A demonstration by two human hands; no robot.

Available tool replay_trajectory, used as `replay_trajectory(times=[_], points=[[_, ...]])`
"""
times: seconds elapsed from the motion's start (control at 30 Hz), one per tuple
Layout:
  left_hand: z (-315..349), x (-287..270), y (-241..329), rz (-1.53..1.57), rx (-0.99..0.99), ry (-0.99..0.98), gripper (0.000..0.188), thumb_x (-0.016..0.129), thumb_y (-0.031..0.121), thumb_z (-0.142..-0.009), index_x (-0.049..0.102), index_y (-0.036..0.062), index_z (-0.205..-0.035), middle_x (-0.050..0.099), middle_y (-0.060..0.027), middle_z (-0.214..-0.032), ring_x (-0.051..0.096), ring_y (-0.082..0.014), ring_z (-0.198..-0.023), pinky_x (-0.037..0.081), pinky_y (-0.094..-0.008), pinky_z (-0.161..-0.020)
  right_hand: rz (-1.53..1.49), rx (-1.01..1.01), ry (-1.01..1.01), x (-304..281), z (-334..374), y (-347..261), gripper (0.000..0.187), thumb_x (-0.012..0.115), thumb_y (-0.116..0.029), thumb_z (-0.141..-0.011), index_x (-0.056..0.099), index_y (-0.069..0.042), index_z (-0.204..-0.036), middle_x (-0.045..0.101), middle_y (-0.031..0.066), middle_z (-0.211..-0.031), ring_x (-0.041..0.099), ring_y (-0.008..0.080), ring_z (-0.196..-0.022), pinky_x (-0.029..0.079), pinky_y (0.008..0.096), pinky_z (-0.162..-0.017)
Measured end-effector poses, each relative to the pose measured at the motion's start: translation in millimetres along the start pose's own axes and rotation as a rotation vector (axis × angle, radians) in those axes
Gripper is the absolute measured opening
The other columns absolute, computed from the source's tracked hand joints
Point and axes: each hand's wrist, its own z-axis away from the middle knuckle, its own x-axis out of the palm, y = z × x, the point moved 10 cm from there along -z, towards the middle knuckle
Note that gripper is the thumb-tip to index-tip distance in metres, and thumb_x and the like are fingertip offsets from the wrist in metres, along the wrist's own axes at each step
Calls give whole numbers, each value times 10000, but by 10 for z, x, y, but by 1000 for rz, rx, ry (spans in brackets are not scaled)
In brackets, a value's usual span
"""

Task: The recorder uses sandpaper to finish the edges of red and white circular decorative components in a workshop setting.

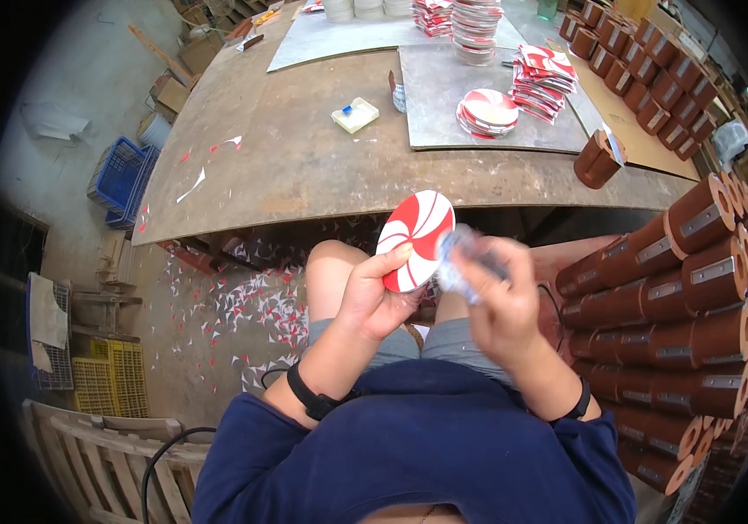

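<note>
My left hand (374, 299) pinches a round disc (416, 242) with red and white swirls, thumb on its face and fingers behind it. The disc is tilted up above my lap, its printed side toward me. At its right edge, my right hand (505, 288) is closed around a blurred bluish-white thing (454, 262), maybe a crumpled cloth; motion smears it, so its kind is unclear. It overlaps the disc's right rim in view. More swirl discs (488, 113) lie piled on a grey board, beside a stack of square swirl-printed sheets (543, 83).
The worktable (287, 166) spans ahead, with a small pale dish (355, 115) on it. Brown lobed blocks are stacked high at right (662, 279), and one block (599, 160) stands near the table edge. Paper scraps (260, 306) litter the floor. Blue crates (121, 179) stand left.
</note>
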Motion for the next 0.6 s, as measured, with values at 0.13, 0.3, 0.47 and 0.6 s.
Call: replay_trajectory(times=[0.13,0.3,0.47,0.6], points=[[4,21,-17,38,0,-10,406,502,49,-825,389,-33,-1207,528,-158,-1145,536,-249,-1047,451,-362,-907,61,55,2,21,-54,76,423,585,44,-580,634,-88,-979,489,107,-881,510,239,-684,425,318,-540],[-2,33,27,7,1,-51,403,496,66,-832,390,-28,-1210,537,-160,-1132,549,-252,-1016,451,-371,-897,6,-121,-141,160,154,-243,351,635,-20,-587,635,-85,-932,473,82,-876,521,210,-661,439,303,-516],[34,105,-26,9,-7,-37,381,504,91,-826,424,-25,-1180,568,-159,-1074,582,-251,-935,481,-374,-817,-3,5,-11,17,-1,-61,336,629,-9,-589,631,-82,-916,488,95,-890,535,211,-677,446,303,-518],[7,64,9,23,4,-8,371,504,97,-827,434,-16,-1174,577,-149,-1057,589,-239,-912,488,-367,-779,-22,-91,-50,82,78,-213,317,626,-14,-594,630,-79,-904,492,101,-896,540,211,-680,449,308,-527]])
